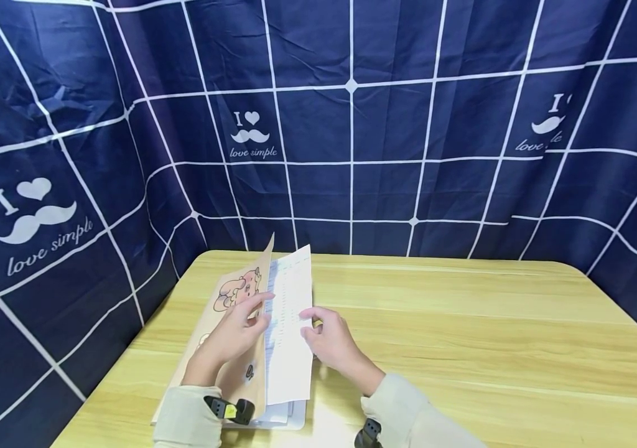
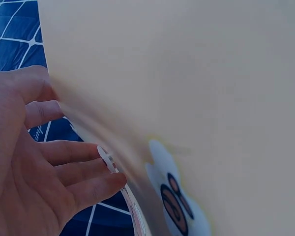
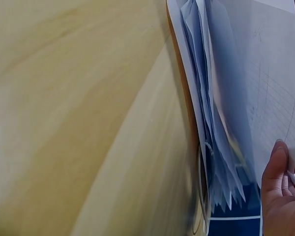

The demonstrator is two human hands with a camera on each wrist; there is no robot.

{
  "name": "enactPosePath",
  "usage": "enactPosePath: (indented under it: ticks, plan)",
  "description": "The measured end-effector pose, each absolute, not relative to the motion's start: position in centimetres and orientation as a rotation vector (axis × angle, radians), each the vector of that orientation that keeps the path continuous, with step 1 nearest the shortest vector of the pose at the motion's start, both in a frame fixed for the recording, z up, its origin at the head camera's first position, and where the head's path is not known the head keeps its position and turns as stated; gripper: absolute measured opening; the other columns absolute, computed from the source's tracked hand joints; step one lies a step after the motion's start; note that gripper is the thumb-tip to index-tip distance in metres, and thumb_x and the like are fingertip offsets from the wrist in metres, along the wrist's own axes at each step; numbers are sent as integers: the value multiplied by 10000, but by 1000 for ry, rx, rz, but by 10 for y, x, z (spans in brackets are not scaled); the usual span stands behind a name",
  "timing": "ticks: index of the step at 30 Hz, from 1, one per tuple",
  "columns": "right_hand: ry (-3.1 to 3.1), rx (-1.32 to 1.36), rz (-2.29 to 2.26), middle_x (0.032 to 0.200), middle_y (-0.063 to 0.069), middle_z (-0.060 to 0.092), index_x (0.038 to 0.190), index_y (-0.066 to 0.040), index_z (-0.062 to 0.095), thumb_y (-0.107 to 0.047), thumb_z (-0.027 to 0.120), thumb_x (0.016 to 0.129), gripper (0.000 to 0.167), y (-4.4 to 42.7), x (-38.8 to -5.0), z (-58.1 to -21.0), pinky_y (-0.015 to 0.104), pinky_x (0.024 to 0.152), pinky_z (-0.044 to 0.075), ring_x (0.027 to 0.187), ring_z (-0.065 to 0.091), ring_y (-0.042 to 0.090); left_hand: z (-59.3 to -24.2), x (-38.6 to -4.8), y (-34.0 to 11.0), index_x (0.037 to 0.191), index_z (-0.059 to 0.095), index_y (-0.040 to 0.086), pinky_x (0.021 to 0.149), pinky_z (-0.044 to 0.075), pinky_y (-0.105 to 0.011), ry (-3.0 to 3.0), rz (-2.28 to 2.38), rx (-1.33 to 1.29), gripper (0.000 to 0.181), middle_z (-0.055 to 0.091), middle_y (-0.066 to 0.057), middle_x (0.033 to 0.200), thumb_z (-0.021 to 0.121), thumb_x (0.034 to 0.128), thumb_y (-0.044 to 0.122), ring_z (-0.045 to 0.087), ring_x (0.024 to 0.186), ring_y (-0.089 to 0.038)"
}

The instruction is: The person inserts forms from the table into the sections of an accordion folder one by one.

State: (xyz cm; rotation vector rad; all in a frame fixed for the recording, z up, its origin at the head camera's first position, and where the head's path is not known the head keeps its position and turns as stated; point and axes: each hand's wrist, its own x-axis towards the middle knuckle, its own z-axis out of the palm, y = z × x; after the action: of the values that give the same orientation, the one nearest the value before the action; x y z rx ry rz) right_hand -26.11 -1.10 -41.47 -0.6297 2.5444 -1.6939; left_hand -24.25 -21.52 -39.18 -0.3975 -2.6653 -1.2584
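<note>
A peach-coloured folder (image 1: 242, 367) with cartoon drawings on its cover lies on the left part of the table, the cover raised. My left hand (image 1: 236, 336) grips the cover near its free edge; in the left wrist view, fingers (image 2: 96, 189) curl at the edge of the cover (image 2: 211, 73). My right hand (image 1: 332, 339) pinches the right edge of a white printed sheet (image 1: 290, 330), which stands tilted up beside the cover. In the right wrist view, the thumb (image 3: 275, 167) presses on the sheet (image 3: 275, 83). Several loose papers (image 3: 226, 98) stand behind it in the folder.
The light wooden table (image 1: 464, 330) extends to the right of the folder. A dark blue curtain (image 1: 385, 124) with white lines hangs behind and at the sides. A thin loop (image 3: 201, 191) hangs by the folder's edge.
</note>
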Motion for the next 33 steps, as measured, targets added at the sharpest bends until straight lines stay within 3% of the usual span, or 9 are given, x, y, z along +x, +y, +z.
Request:
enactPosePath:
  ticks: [6,15,22,30,33]
  plan:
    - [2524,-619,-1700,999,110,567,1119,-8,630,-1,602,842,278,-19,-263,-414,181,419,375,475,424,72,-392,-243,-215,1311,526,82,956,476,-450,-2667,-1199,-387,401,483,-147,1376,542,913,121,480,1256,-309]
    - [2617,-645,-1640,916,78,592,1080,-33,658,-36,636,827,254,-34,-264,-411,216,491,442,591,508,84,-393,-244,-215,1308,529,85,985,448,-456,-2694,-1184,-360,395,496,-157,1364,546,914,124,468,1261,-278]
    - [2615,-660,-1591,965,98,609,1101,-19,652,-43,642,823,279,-42,-264,-414,223,505,467,606,532,78,-394,-244,-214,1312,528,87,985,446,-472,-2697,-1152,-391,407,516,-154,1358,557,910,139,449,1287,-301]
    - [2688,-676,-1467,989,105,650,1110,-36,667,-32,610,832,284,-45,-266,-415,273,638,488,722,564,119,-394,-245,-213,1313,531,108,970,453,-486,-2708,-1106,-402,409,524,-158,1347,560,908,146,508,1220,-299]
    - [2686,-695,-1466,979,104,645,1102,-30,669,-4,593,835,279,-44,-268,-416,259,634,490,725,552,125,-394,-245,-213,1309,533,104,965,457,-484,-2710,-1105,-402,401,528,-153,1343,558,910,137,513,1213,-292]
